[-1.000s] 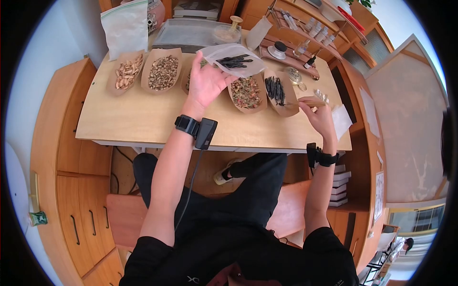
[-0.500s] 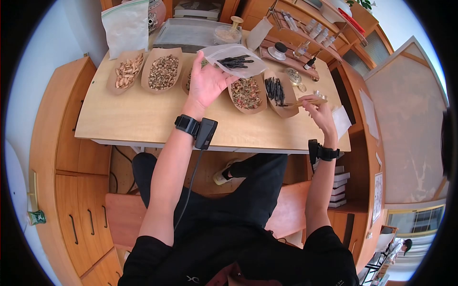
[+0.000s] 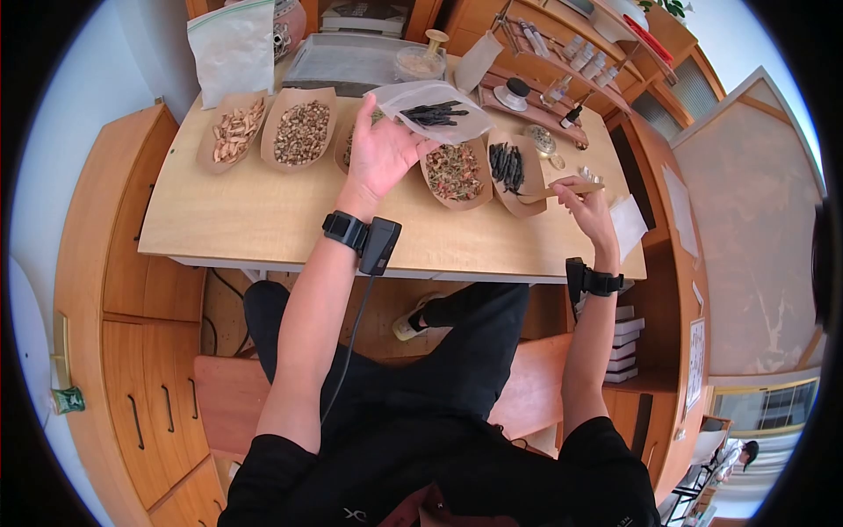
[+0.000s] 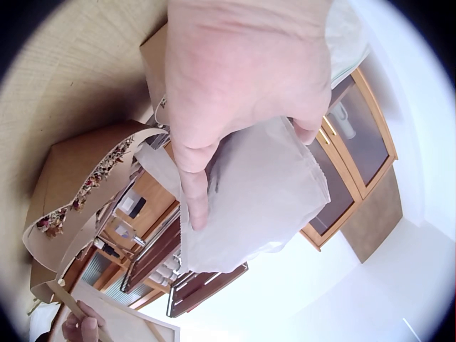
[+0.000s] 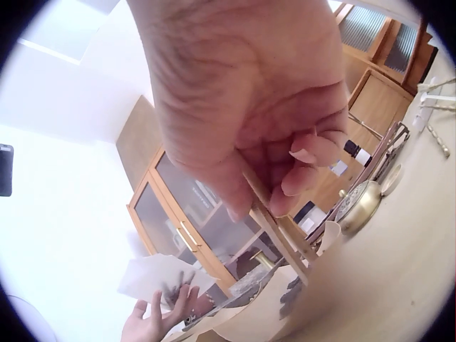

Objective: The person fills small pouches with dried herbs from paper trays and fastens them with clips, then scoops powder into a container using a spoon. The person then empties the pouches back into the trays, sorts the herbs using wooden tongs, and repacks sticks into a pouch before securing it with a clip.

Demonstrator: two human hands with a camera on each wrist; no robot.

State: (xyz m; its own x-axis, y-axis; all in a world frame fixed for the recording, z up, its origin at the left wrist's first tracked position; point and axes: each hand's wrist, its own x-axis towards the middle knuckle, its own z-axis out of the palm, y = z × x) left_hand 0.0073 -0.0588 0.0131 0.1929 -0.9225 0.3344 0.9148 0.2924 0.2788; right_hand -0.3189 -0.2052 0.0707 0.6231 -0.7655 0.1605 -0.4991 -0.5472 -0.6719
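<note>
My left hand point(image 3: 379, 158) holds a translucent white pouch point(image 3: 470, 119) over the back of the table, thumb at one side and fingers at the other. Dark strips point(image 3: 432, 113) show through the pouch. My right hand point(image 3: 587, 211) pinches slim wooden tongs point(image 3: 553, 191) at the table's right. Their tips are over the near end of a brown paper tray point(image 3: 532, 180) that contains more black dried strips point(image 3: 506, 165). In the right wrist view, two flat arms of the tongs point(image 5: 278, 239) reach down from my thumb and fingers.
Paper trays of dried flowers point(image 3: 455, 172), chopped brown pieces point(image 3: 300, 133) and pale slices point(image 3: 235, 136) stand in the row. Behind are a grey tray point(image 3: 338, 61), a white zip bag point(image 3: 231, 54) and a wooden rack point(image 3: 549, 53). A brass pot point(image 5: 360, 206) stands right.
The tongs have shifted and turned slightly in my right hand, their tips now lower over the near end of the black strips' tray. My left hand and the pouch stay put.
</note>
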